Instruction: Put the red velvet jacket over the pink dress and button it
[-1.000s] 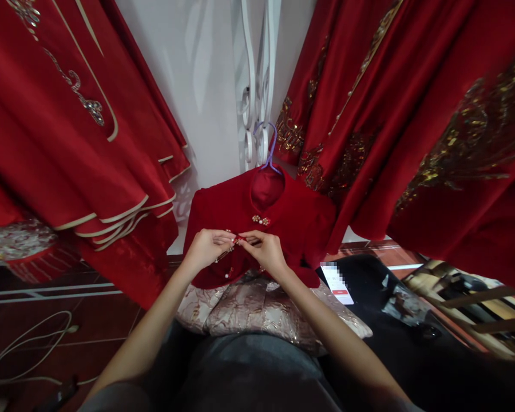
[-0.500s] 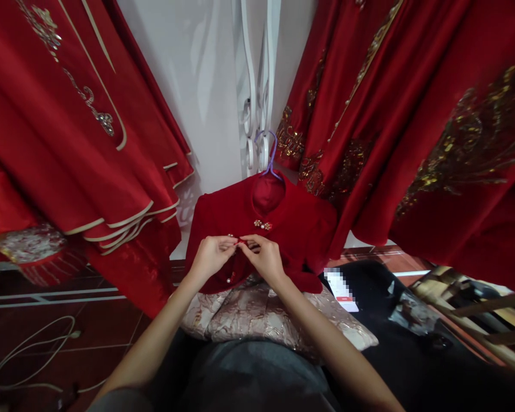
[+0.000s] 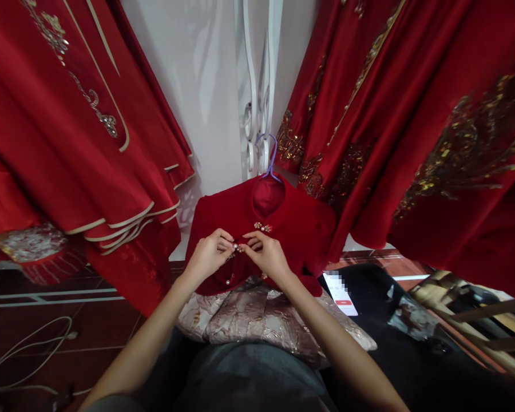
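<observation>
A short red jacket (image 3: 223,209) hangs on a purple hanger (image 3: 272,160) over my lap. At its neck a gold-and-pearl clasp (image 3: 262,227) spans the front opening. Lower down, my left hand (image 3: 209,253) pinches a second jewelled clasp (image 3: 236,248) from the left. My right hand (image 3: 266,255) pinches at that same clasp from the right, its fingertips almost meeting those of my left hand. Whether the two halves are joined is hidden by the fingers. Another pearl fastener (image 3: 229,281) shows on the left front edge, below my left hand.
Red embroidered gowns (image 3: 146,171) hang on the left, and sequined red ones (image 3: 412,143) on the right. A shiny patterned cloth (image 3: 257,317) covers my lap. A phone (image 3: 342,298) and a clear plastic bag (image 3: 414,317) lie on the black surface at right. A white cable (image 3: 30,352) loops on the floor.
Both hands have tilted and shifted slightly, and the second clasp now shows between the fingertips. Before, red cloth was pinched there. The jacket stays on its hanger.
</observation>
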Motion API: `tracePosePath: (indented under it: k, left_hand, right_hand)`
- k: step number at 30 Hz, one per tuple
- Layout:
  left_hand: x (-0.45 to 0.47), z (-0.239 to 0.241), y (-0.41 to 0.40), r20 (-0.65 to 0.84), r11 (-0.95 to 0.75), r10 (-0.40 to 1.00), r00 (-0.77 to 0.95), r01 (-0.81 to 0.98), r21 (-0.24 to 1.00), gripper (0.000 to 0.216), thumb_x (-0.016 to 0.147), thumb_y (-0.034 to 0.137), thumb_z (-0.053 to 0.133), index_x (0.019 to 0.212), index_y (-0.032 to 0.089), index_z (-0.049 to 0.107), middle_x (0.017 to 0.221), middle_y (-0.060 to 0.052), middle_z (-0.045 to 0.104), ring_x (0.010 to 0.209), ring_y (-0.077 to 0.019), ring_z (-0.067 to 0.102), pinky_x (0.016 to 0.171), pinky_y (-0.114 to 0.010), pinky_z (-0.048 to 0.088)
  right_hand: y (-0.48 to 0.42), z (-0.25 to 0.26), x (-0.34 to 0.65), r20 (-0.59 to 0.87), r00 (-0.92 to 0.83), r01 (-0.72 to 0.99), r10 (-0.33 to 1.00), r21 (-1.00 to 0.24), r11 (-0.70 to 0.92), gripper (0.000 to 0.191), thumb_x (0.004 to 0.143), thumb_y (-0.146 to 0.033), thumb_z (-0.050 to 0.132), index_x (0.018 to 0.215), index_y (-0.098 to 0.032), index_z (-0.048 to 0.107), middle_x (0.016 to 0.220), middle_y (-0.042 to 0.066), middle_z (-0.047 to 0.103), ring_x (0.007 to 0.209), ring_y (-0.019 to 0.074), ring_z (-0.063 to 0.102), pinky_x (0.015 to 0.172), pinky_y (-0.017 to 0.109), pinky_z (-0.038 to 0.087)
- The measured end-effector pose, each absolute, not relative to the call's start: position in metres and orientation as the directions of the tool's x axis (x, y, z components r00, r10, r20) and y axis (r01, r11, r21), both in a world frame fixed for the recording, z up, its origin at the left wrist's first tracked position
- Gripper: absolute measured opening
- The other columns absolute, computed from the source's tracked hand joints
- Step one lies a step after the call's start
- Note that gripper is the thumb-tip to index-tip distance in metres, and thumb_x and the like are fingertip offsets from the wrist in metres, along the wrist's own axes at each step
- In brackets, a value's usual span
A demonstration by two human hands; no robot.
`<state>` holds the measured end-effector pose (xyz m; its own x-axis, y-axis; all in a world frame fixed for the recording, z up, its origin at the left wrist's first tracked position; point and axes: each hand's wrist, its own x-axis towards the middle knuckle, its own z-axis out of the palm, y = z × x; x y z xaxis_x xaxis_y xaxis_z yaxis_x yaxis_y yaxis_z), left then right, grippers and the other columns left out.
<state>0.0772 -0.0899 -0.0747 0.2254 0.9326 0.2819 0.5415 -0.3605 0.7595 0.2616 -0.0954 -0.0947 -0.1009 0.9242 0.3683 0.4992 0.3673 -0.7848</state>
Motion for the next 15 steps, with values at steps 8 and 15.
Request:
tracePosePath:
  k: [8, 15]
  left_hand:
    - [0.058, -0.104, -0.117, -0.105, -0.167, 0.951, 0.292, 0.766, 0.621, 0.03, 0.06, 0.024, 0.073, 0.083, 0.02, 0.054, 0.073, 0.001, 0.067, 0.064, -0.0155, 0.065, 0.056, -0.023, 0.046]
    - [0.081, -0.147, -0.14, 0.097, -0.19, 0.975, 0.198, 0.528, 0.828, 0.021, 0.067, 0.016, 0.062, 0.085, 0.019, 0.052, 0.074, 0.001, 0.06, 0.068, -0.0133, 0.062, 0.064, -0.025, 0.052]
  right_hand:
    - [-0.121, -0.075, 0.316, 0.042, -0.362, 0.658, 0.931, -0.696, 0.287, 0.016, 0.082, -0.031, 0.061, 0.086, -0.018, 0.069, 0.079, 0.004, 0.073, 0.071, 0.0155, 0.068, 0.064, 0.023, 0.047]
    - [-0.117, -0.103, 0.317, -0.215, -0.35, 0.818, 0.912, -0.545, 0.185, 0.031, 0.066, -0.02, 0.076, 0.095, -0.018, 0.067, 0.081, 0.003, 0.073, 0.075, 0.0167, 0.068, 0.062, 0.022, 0.044]
